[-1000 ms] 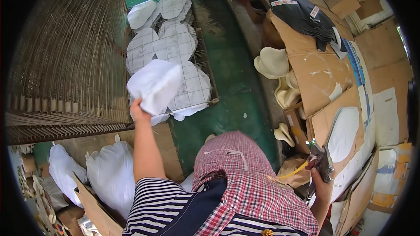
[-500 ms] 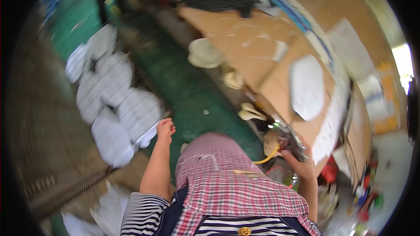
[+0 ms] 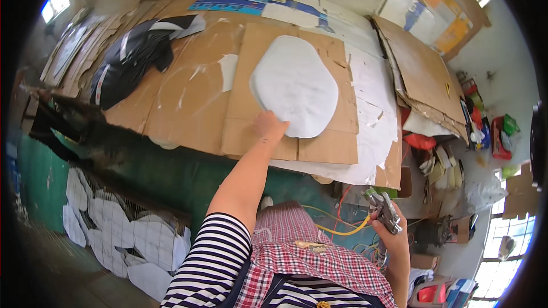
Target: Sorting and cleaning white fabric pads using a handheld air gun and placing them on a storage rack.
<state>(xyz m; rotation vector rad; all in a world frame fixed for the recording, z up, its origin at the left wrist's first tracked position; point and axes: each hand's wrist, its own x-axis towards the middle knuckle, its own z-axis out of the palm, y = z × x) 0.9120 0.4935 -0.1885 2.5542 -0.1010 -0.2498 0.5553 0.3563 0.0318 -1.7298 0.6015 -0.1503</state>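
A white, padded-looking panel with rounded corners lies flat on a cardboard sheet on the table. My left hand reaches forward to its near left edge. The fingers are bent at that edge and seem to grip it, partly hidden behind the back of the hand. My right hand is closed round a metal spray gun, held low on the right, apart from the panel. A yellow hose runs from the gun toward my apron.
Cardboard covers the table. A dark garment lies at its left. Several similar white panels sit on a wire rack at lower left. Stacked cardboard stands right, beside bags and a red container by the wall.
My view has turned toward the table. My left hand, earlier near my body beside the rack, now reaches the panel's edge. The right hand still holds the spray gun.
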